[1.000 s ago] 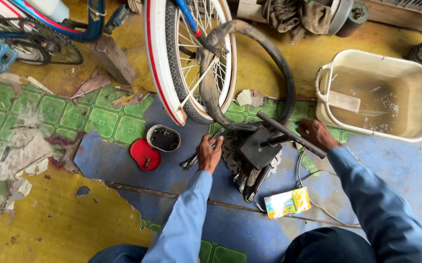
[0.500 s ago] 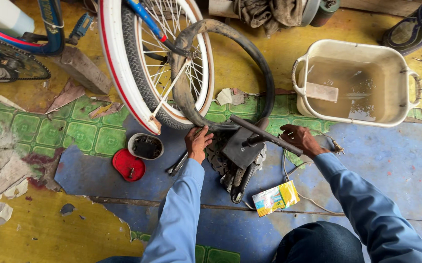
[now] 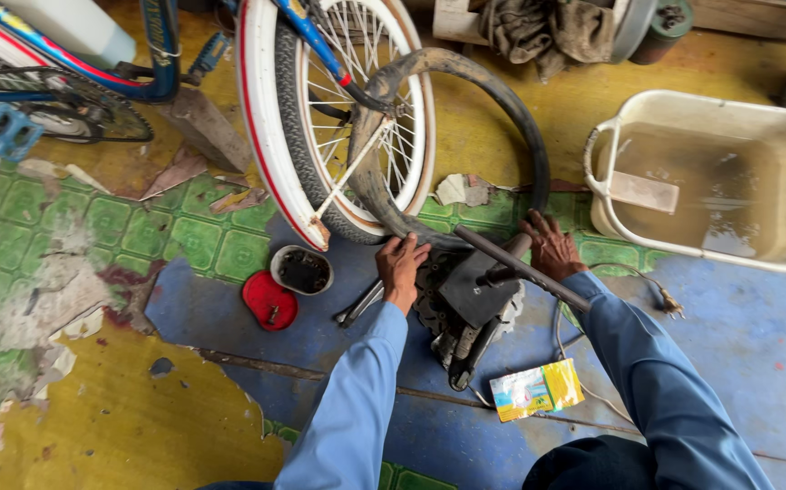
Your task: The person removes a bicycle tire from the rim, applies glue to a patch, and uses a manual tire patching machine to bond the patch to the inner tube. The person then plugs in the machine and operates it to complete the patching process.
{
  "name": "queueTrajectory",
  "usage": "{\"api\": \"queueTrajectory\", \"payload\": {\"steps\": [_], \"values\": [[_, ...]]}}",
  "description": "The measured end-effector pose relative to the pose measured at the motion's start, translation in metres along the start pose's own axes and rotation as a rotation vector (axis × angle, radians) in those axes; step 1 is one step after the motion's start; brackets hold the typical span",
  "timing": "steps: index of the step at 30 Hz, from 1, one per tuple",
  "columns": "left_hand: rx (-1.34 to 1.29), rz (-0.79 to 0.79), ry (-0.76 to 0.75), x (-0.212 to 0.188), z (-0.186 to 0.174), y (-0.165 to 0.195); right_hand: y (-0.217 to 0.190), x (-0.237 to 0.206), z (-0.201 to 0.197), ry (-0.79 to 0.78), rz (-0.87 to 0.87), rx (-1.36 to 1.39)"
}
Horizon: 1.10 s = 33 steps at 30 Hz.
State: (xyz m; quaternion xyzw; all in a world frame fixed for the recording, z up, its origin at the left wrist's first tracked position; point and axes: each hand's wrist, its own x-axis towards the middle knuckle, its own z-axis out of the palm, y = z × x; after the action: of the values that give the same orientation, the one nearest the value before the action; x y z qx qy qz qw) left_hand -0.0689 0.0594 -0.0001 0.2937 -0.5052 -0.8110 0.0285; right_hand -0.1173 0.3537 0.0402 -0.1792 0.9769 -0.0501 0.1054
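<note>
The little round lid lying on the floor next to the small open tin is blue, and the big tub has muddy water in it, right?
Not quite: the head view shows the little round lid is red, not blue. It does lie beside the small open tin, and the big cream plastic tub does hold muddy water.

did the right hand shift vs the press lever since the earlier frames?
Yes. The right hand has slid from the lever bar's right side up toward its far end, nearer the inner tube; the red lid stays put.
</note>
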Motion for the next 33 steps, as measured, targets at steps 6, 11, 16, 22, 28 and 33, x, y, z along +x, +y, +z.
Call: {"api": "queueTrajectory", "payload": {"steps": [6, 11, 16, 22, 28, 33], "values": [[0.009, -0.002, -0.036, -0.012, 0.009, 0.024, 0.013, 0.021, 0.0, 0.116, -0.117, -0.106], [-0.111, 0.054, -0.111, -0.02, 0.018, 0.048, 0.043, 0.022, -0.025, 0.281, -0.136, 0.003], [-0.142, 0.085, -0.17, -0.052, 0.042, 0.08, 0.068, 0.002, -0.061, 0.411, -0.233, 0.087], [-0.081, 0.224, -0.179, -0.085, 0.068, 0.143, 0.068, -0.022, -0.113, 0.432, -0.236, 0.141], [-0.235, 0.233, -0.251, -0.103, 0.066, 0.202, 0.043, -0.072, -0.189, 0.662, -0.377, 0.1], [-0.34, 0.104, -0.318, -0.111, 0.044, 0.214, 0.01, -0.131, -0.234, 0.706, -0.482, 0.161]]}}
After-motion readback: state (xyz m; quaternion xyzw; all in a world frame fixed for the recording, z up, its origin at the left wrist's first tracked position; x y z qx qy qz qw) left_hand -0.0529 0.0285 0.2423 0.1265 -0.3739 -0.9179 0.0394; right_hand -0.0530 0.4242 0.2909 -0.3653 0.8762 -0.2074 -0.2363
